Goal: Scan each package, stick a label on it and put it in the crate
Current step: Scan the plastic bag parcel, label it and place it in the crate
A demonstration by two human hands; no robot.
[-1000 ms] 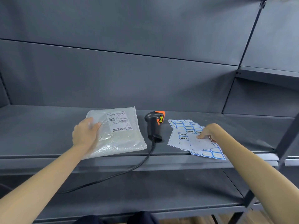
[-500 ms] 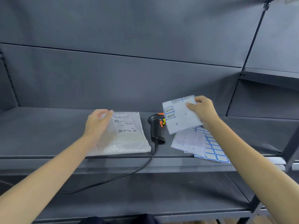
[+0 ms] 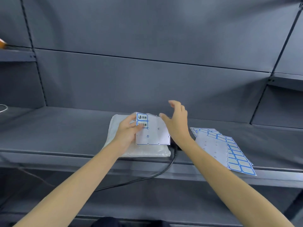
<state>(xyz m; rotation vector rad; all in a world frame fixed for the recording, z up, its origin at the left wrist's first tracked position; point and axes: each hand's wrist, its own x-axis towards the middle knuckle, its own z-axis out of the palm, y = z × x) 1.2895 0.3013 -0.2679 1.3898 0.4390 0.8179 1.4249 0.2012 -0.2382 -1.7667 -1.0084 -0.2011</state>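
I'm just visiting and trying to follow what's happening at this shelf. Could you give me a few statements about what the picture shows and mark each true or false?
1. The left hand holds a label sheet over the package. True.
2. That sheet is full of labels. False: only two labels remain, at its top left corner; the rest is bare backing.
3. The right hand grips the scanner. False: it is open in the air beside the sheet, holding nothing.
4. More label sheets lie on the shelf to the right. True.
5. A black cable hangs over the shelf's front edge. True.
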